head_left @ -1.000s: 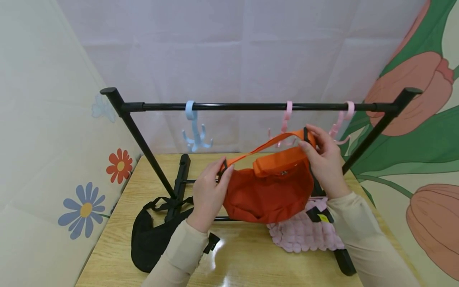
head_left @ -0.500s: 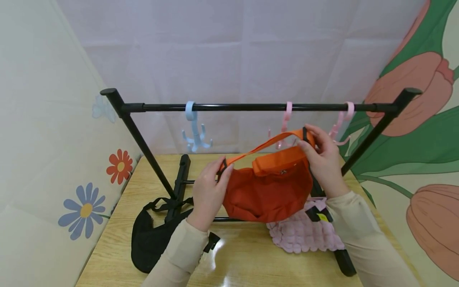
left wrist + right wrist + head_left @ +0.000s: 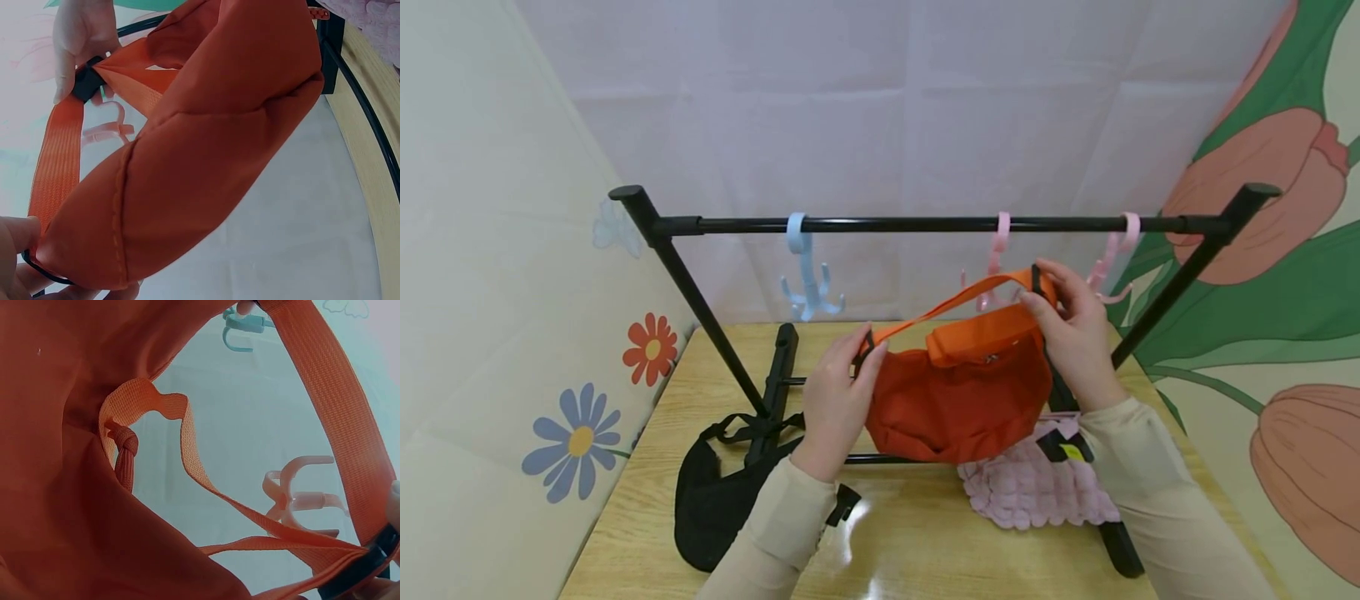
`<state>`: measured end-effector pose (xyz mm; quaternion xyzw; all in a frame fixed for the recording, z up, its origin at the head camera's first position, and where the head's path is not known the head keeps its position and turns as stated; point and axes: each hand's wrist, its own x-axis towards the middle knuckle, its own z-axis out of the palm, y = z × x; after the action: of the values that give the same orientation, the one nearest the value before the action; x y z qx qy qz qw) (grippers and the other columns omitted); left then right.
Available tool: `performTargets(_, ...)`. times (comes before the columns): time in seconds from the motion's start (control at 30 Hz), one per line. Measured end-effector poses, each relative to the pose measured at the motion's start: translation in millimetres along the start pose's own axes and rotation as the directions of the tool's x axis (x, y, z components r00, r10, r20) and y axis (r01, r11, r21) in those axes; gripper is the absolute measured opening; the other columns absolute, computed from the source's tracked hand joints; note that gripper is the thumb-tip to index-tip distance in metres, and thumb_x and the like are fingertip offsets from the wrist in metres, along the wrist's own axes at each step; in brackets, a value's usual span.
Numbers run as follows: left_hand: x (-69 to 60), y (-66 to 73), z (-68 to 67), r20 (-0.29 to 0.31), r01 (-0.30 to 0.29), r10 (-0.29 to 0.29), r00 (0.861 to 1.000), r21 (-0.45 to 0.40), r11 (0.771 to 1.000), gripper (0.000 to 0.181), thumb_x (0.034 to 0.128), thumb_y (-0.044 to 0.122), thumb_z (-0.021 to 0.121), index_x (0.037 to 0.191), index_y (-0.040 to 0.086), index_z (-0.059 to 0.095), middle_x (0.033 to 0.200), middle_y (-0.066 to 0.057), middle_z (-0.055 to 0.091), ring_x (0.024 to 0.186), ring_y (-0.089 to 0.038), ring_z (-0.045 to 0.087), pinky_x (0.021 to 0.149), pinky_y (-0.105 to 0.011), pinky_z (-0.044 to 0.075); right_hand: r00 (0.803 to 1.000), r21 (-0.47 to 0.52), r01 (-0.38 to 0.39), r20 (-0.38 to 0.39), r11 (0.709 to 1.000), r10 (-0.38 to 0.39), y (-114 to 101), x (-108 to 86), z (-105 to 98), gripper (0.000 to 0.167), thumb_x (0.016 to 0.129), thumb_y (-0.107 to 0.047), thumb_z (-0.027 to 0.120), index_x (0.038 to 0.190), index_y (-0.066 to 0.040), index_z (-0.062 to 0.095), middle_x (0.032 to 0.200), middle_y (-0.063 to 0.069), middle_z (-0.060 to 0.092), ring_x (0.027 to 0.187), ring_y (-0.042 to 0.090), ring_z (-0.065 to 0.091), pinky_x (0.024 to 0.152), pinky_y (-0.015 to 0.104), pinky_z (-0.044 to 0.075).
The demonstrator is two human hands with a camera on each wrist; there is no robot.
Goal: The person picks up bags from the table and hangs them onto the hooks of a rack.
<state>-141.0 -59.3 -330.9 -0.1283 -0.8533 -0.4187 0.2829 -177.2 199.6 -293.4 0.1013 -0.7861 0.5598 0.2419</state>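
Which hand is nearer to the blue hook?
Left. In the head view, the left hand is below and slightly right of the blue hook; the right hand is far to its right.

On the wood-grain surface (image 3: 910, 533), a black bag (image 3: 711, 517) at left and a puffy pink bag (image 3: 1030, 496) at right. Behind, a creased pale backdrop (image 3: 820, 125). On the left wall (image 3: 475, 292), a red flower (image 3: 651, 348) above a blue flower (image 3: 578, 442); on the right wall (image 3: 1213, 467), large pink tulips (image 3: 1247, 200).

1. The left hand (image 3: 835, 402) and right hand (image 3: 1078, 337) held an orange fabric bag (image 3: 962, 408) at both ends.
2. A blue hook (image 3: 808, 273) and two pink hooks (image 3: 999, 242) hung on the black rack (image 3: 902, 225).
3. A black bag (image 3: 718, 508) and puffy pink bag (image 3: 1030, 492) lay on the table (image 3: 925, 554).
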Motion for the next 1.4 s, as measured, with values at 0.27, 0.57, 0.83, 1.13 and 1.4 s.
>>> performTargets(0.27, 2.3, -0.2, 0.7, 0.007, 0.022, -0.022, 1.000, -0.002, 1.000, 0.038, 0.0955, 0.024, 0.064, 0.127, 0.003, 0.064, 0.118, -0.013, 0.066, 0.103, -0.027, 0.064, 0.085, -0.043, 0.053, 1.000, 0.004, -0.008, -0.003, 1.000, 0.008, 3, 3.3, 2, 0.043, 0.098, -0.011, 0.059, 0.139, -0.002, 0.050, 0.119, 0.001, 0.057, 0.100, 0.009, 0.055, 0.080, 0.014, 0.047)
performTargets(0.57, 3.8, -2.7, 3.2, 0.019, 0.038, -0.039, 0.999, 0.014, 0.999, 0.038, 0.0955, 0.025, 0.064, 0.128, 0.005, 0.064, 0.120, -0.012, 0.066, 0.105, -0.026, 0.064, 0.086, -0.043, 0.052, 1.000, 0.007, -0.028, -0.005, 1.000, 0.028, 5, 5.0, 3, 0.044, 0.098, -0.015, 0.059, 0.139, -0.002, 0.050, 0.121, 0.006, 0.058, 0.101, 0.009, 0.056, 0.080, 0.014, 0.048)
performTargets(0.83, 6.6, -0.9, 1.9, 0.009, 0.044, -0.044, 0.999, 0.009, 0.999, 0.038, 0.0956, 0.024, 0.064, 0.128, 0.004, 0.063, 0.116, -0.013, 0.066, 0.102, -0.028, 0.065, 0.083, -0.044, 0.053, 1.000, 0.030, -0.021, 0.000, 0.999, 0.021, 5, 6.2, 3, 0.044, 0.098, -0.016, 0.059, 0.139, -0.002, 0.050, 0.122, 0.006, 0.058, 0.102, 0.009, 0.055, 0.081, 0.014, 0.048)
performTargets(1.13, 10.4, 0.1, -0.9, -0.024, 0.034, -0.034, 0.999, -0.023, 0.999, 0.037, 0.0955, 0.021, 0.064, 0.127, 0.002, 0.063, 0.117, -0.014, 0.064, 0.103, -0.029, 0.063, 0.083, -0.045, 0.052, 1.000, 0.034, 0.005, 0.005, 0.999, -0.005, 6, 6.6, 6, 0.043, 0.097, -0.013, 0.059, 0.137, 0.000, 0.051, 0.116, -0.002, 0.059, 0.098, 0.010, 0.056, 0.078, 0.014, 0.049)
performTargets(1.4, 12.8, 0.3, -2.3, -0.031, 0.013, -0.015, 0.999, -0.051, 0.999, 0.037, 0.0977, 0.022, 0.060, 0.130, 0.003, 0.061, 0.116, -0.014, 0.062, 0.099, -0.029, 0.062, 0.078, -0.043, 0.053, 1.000, 0.053, 0.001, 0.009, 0.999, -0.002, 6, 6.3, 6, 0.044, 0.097, -0.013, 0.059, 0.138, 0.001, 0.050, 0.118, -0.001, 0.058, 0.100, 0.010, 0.055, 0.080, 0.014, 0.049)
